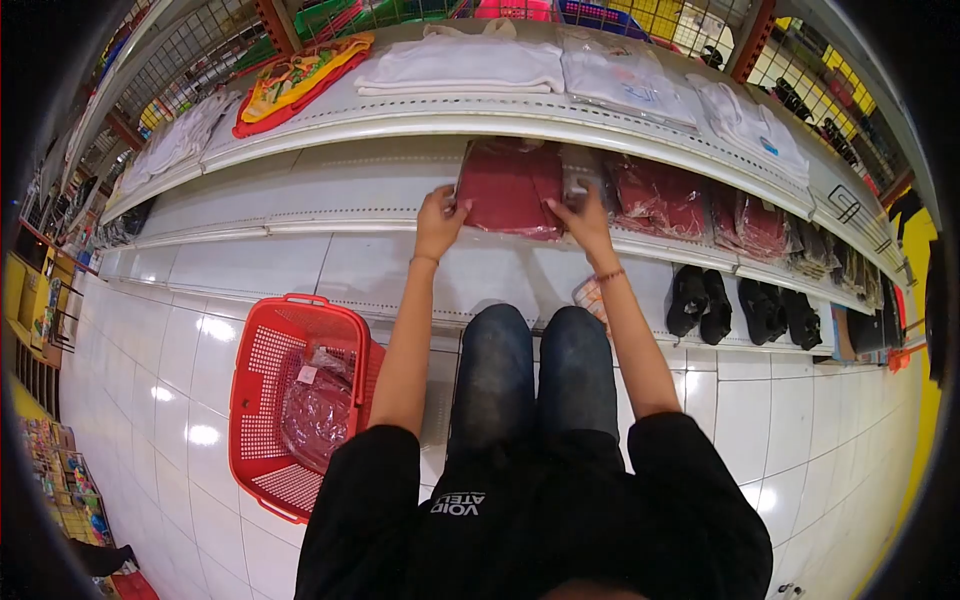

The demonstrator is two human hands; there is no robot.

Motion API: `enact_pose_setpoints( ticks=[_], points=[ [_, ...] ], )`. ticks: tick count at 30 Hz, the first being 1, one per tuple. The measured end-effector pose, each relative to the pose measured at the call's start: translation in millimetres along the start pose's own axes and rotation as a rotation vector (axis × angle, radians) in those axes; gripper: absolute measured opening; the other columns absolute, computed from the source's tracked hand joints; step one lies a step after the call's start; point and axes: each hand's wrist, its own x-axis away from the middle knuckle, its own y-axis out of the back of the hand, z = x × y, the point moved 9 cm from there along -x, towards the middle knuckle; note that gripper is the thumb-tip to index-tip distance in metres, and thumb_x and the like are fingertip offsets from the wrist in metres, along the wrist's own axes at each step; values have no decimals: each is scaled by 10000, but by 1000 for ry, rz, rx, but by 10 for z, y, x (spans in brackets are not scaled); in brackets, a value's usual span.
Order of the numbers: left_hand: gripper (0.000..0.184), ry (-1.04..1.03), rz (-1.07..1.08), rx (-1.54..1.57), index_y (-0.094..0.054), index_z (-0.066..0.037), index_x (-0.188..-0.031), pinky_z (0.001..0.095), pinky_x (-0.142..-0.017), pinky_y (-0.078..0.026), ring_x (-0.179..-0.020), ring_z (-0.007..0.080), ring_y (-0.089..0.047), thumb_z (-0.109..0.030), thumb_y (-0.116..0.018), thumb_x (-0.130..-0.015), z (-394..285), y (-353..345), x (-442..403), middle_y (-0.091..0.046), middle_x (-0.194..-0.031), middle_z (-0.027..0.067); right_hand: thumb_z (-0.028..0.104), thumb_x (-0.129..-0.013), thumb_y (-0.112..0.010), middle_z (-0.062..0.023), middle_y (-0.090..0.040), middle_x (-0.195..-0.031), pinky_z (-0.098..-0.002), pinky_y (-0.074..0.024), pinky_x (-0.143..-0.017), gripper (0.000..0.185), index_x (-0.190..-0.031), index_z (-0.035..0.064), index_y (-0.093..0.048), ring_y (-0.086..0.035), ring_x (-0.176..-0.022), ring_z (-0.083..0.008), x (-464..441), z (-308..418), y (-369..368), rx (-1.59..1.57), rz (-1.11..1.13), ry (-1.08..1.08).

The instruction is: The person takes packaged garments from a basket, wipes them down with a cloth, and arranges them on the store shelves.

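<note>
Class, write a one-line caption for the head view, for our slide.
Left hand and right hand flank a maroon packet on a shelf; a red basket stands nearby.

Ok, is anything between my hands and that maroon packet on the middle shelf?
Nothing visible: the left hand and right hand are at either side of the maroon packet. The upper shelf only hides its far end.
</note>
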Motion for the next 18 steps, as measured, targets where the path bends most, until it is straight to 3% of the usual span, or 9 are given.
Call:
enact_pose_setpoints(
  ticks=[1, 4, 5, 8, 11, 18],
  points=[
    [392, 53, -12, 56, -525, -10, -1126, 260, -772, -498, -934, 169, -570, -80, -671, -769, 24, 13, 84, -545, -1095, 122, 223, -672, -761, -152, -610, -949, -325, -503, -659, 665, -1183, -8, -403, -614, -730, -222, 47, -147, -3, -106, -31, 41],
    [395, 26, -45, 51, -527, -2, -1117, 257, -772, -501, -918, 167, -582, -42, -675, -753, -165, 67, 189, -565, -1073, 115, 140, -671, -753, -133, -610, -943, -298, -502, -644, 640, -1204, 46, -411, -605, -729, -176, 325, -168, 3, -229, 67, 9],
    [395, 32, -40, 56, -527, -2, -1117, 257, -772, -501, -918, 167, -582, -42, -675, -753, -151, 42, 185, -565, -1073, 115, 47, -681, -721, -114, -611, -925, -282, -496, -636, 583, -1192, 77, -441, -599, -729, -164, 370, -122, -40, -304, 113, 23],
    [386, 15, -58, 187, -538, -1, -1102, 259, -767, -502, -909, 171, -592, -20, -676, -742, -215, 49, -13, -587, -1032, 111, 5, -702, -680, -87, -613, -900, -278, -488, -645, 472, -1133, 62, -497, -598, -733, -166, 298, 92, -6, -297, 59, 167],
    [387, -7, -83, 209, -538, 1, -1101, 258, -760, -502, -906, 166, -598, -27, -678, -742, -245, 72, -174, -601, -1001, 109, -6, -707, -665, -84, -615, -871, -270, -478, -659, 343, -1030, 48, -563, -598, -729, -159, 181, 256, 63, -237, -65, 174],
    [301, -58, -120, -66, -581, -18, -1030, 284, -704, -517, -804, 227, -619, -76, -667, -747, -112, 36, -156, -579, -952, 142, 22, -711, -662, -108, -602, -805, -277, -485, -655, 232, -938, 24, -612, -610, -707, -198, 166, 107, -111, -22, -56, 249]
  ],
)
